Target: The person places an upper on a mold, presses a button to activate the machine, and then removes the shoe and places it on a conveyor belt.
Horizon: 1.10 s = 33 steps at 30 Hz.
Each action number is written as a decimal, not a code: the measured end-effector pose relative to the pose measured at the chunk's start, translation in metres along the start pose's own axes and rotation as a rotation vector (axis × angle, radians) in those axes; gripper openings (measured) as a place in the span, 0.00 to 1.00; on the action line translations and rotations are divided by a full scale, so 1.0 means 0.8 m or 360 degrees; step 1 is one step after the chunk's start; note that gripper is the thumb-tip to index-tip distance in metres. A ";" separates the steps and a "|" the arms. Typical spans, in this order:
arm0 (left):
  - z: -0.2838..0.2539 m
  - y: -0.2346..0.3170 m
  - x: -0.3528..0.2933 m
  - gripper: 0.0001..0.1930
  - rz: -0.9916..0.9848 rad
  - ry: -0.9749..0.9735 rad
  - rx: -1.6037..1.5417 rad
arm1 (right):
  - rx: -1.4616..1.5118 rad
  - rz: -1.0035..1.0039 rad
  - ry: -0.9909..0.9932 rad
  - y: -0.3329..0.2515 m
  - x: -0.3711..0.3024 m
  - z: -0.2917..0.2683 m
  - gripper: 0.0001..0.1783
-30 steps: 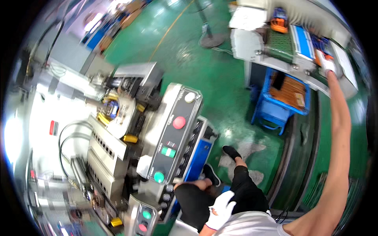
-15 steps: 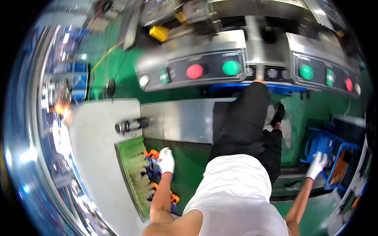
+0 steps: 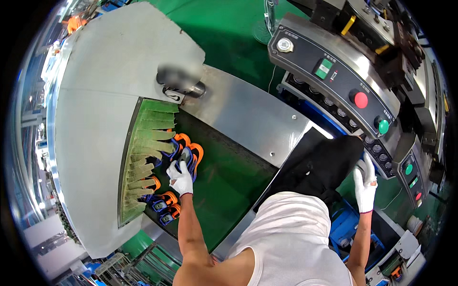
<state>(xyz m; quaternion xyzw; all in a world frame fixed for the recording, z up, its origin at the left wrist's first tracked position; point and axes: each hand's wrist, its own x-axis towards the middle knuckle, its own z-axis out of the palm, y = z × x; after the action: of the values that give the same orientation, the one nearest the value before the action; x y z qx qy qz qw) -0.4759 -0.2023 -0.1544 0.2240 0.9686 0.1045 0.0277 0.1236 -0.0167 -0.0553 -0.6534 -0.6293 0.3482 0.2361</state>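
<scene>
My left hand (image 3: pixel 180 180), in a white glove, reaches over the belt and has its fingers closed on a blue, grey and orange shoe (image 3: pixel 192 159). Right beside it lies another orange and blue shoe (image 3: pixel 179 142). Several similar shoes (image 3: pixel 164 207) sit closer to me at the edge of a green strip curtain (image 3: pixel 150 148), partly hidden by its strips. My gloved right hand (image 3: pixel 365 183) hangs beside my knee, near the machine's control panel (image 3: pixel 334 78); its fingers are apart and hold nothing.
The green conveyor belt (image 3: pixel 224 186) runs out from a large grey housing (image 3: pixel 100 105). A metal plate (image 3: pixel 248 109) borders the belt's far side, with a dark bottle-like object (image 3: pixel 179 82) at its left end. A blue frame (image 3: pixel 346 224) stands below my right hand.
The view has swung left toward the housing. My left hand has gone from beside the shoes to gripping one. My right hand has moved in close to my knee and the control panel.
</scene>
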 end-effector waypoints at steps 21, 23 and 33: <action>-0.188 0.535 -0.134 0.24 0.2813 -0.0473 -0.1198 | 0.0766 -0.0102 -0.0475 -0.121 0.031 0.045 0.42; -0.194 0.589 -0.121 0.20 0.2812 -0.0327 -0.1280 | 0.1032 0.0506 -0.0539 -0.136 -0.006 -0.018 0.34; -0.051 0.929 -0.063 0.24 0.2525 -0.0091 -0.0626 | 0.2841 0.0268 0.0248 -0.048 -0.099 0.003 0.49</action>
<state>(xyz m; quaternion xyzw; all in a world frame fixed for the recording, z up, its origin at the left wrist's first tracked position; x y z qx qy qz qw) -0.1163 0.4199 0.0452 0.8365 0.4848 0.2553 0.0090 0.0988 -0.0918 -0.0154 -0.2925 -0.0568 0.6783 0.6717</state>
